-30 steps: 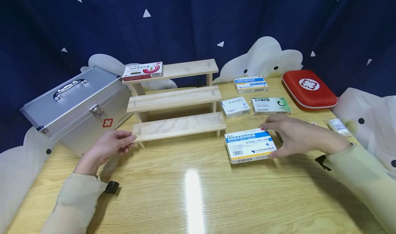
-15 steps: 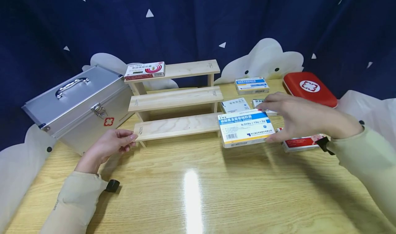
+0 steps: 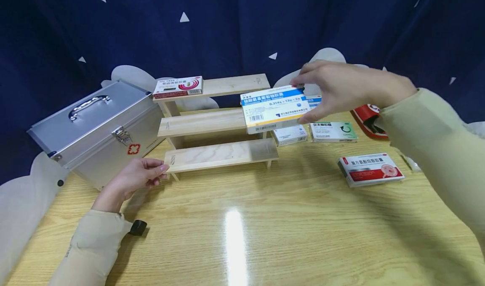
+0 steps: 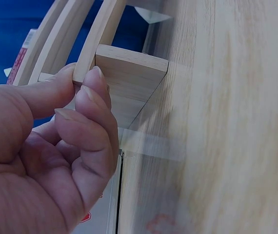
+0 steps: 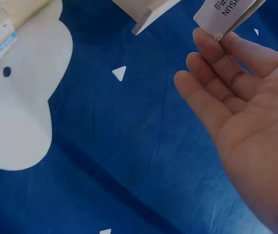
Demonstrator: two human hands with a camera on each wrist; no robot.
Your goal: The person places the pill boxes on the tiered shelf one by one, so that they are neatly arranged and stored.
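My right hand (image 3: 333, 86) pinches a white, blue and yellow medicine box (image 3: 274, 108) by its right end. The box hangs in the air, overlapping the right ends of the upper two steps in the head view. In the right wrist view only a corner of the box (image 5: 227, 17) shows at the fingertips. A three-step wooden rack (image 3: 219, 154) stands on the table, a red and white medicine box (image 3: 178, 87) lying at the left of its top step. My left hand (image 3: 138, 176) pinches the left end of the bottom step, thumb above and fingers below in the left wrist view.
A silver first-aid case (image 3: 102, 130) stands left of the rack. To the right lie a green and white box (image 3: 333, 132), a small white box (image 3: 289, 135) and a red and white box (image 3: 371, 169). A red pouch (image 3: 365, 117) is partly behind the right arm.
The right hand has lifted the blue and white medicine box off the table's right side, up and leftward to the rack. The left hand keeps its place on the bottom step.
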